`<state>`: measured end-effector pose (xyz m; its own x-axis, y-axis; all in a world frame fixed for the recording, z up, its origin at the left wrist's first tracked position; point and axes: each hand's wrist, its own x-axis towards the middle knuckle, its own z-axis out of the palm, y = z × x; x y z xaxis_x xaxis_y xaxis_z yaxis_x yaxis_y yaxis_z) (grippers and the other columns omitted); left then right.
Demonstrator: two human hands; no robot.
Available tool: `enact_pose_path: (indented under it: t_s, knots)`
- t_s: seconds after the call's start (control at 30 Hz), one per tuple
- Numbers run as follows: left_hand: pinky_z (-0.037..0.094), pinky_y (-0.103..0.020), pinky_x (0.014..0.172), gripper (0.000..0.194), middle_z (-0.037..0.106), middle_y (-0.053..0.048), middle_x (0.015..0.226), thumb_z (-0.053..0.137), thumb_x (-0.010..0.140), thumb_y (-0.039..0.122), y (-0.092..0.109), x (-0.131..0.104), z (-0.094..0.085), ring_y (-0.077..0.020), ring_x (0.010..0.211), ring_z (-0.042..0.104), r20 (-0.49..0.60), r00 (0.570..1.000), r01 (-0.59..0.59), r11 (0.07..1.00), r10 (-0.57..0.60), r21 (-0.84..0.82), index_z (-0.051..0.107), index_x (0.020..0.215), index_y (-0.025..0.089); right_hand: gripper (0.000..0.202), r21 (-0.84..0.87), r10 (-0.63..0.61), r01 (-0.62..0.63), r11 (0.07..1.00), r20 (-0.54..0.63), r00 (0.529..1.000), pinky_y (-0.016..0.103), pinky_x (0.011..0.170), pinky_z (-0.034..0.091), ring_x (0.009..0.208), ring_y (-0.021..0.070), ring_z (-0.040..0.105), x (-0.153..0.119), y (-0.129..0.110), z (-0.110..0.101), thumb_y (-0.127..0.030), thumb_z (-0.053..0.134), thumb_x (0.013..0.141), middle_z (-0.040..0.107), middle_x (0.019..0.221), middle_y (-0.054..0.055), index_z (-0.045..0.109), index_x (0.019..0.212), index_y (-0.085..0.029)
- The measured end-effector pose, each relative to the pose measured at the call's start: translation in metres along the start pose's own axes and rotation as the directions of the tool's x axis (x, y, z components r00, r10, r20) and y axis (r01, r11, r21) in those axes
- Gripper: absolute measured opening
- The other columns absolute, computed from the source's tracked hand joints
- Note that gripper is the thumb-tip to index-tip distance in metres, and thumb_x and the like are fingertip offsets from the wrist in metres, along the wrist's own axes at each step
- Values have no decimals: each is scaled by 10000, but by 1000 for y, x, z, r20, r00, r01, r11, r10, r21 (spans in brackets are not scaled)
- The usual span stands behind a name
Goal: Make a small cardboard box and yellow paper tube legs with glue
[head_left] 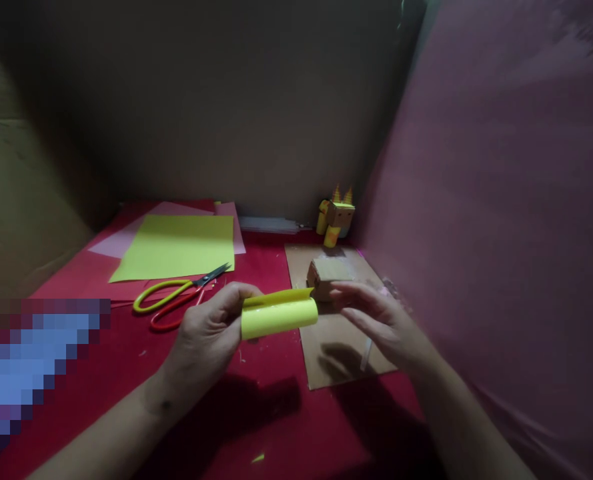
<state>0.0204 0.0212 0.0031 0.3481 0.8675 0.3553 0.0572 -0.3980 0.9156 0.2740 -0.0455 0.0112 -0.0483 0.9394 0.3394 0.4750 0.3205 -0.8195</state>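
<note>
My left hand (213, 330) grips a tube wrapped in yellow paper (281, 320) by its left end, thumb on top. Along the tube's upper side a loose flap of the paper stands up from the roll. Just right of the tube's free end, my right hand (376, 317) is apart from it, thumb and fingers spread with nothing visible between them. Behind that hand a small cardboard box (331, 277) sits on a flat cardboard sheet (326, 353), partly hidden by the fingers. A thin whitish strip (366, 355) shows below my right hand.
Scissors (176, 297) with one yellow and one red handle lie left, beside yellow (181, 247), pink and red paper sheets. A small cardboard figure (339, 217) with pointed horns stands at the back right. Walls enclose the red tabletop (226, 420); a paper scrap (259, 458) lies in front.
</note>
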Motion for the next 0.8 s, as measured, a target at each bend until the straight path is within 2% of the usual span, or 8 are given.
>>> enact_pose_path:
  t_s: [0.03,0.1,0.23,0.4,0.53,0.67,0.8]
  knots:
    - [445,-172,487,132,630,64,566,544,736,119,1,0,1,-85,506,565,12,999,31,999,-31,-41,598,833,191,339,182,6,-16,983,55,998,376,907,511,1002,181,629,8,-3,9,-259,603,846,664,1089,54,600,1185,-265]
    - [456,-176,487,131,640,60,559,549,724,114,2,0,2,-89,499,578,44,996,87,990,-83,-111,596,823,187,365,419,17,-61,906,109,994,312,861,528,933,142,649,20,-4,23,-246,699,777,689,1023,15,640,1135,-289]
    - [469,-178,488,128,647,57,547,570,700,103,3,0,4,-90,490,593,81,987,155,968,-141,-200,598,796,182,300,610,44,-94,787,97,994,268,764,549,811,126,669,29,2,39,-269,792,686,728,886,-4,715,975,-270]
    - [472,-190,452,117,656,48,529,604,677,136,5,2,5,-109,458,605,103,971,234,940,-215,-248,588,785,177,218,646,71,-61,761,11,997,270,702,565,723,131,672,28,2,49,-279,828,633,736,790,-6,744,831,-244]
    - [467,-193,437,95,644,41,503,614,669,153,4,3,7,-115,443,602,152,952,297,917,-264,-266,574,753,175,142,619,67,-28,785,-40,997,236,664,550,697,117,655,26,1,52,-248,807,652,721,754,-9,751,783,-243]
    - [469,-198,428,85,641,38,510,619,658,142,2,1,8,-117,439,601,162,949,306,913,-270,-272,577,723,177,94,571,47,5,821,-75,996,239,635,529,684,124,627,23,3,53,-254,789,674,699,732,-4,744,754,-234]
    - [485,-208,428,104,645,36,513,608,650,132,4,0,9,-124,439,604,159,947,315,903,-279,-293,619,742,177,93,574,52,1,819,-77,996,235,626,516,674,125,614,21,6,54,-262,784,680,691,726,2,734,747,-220]
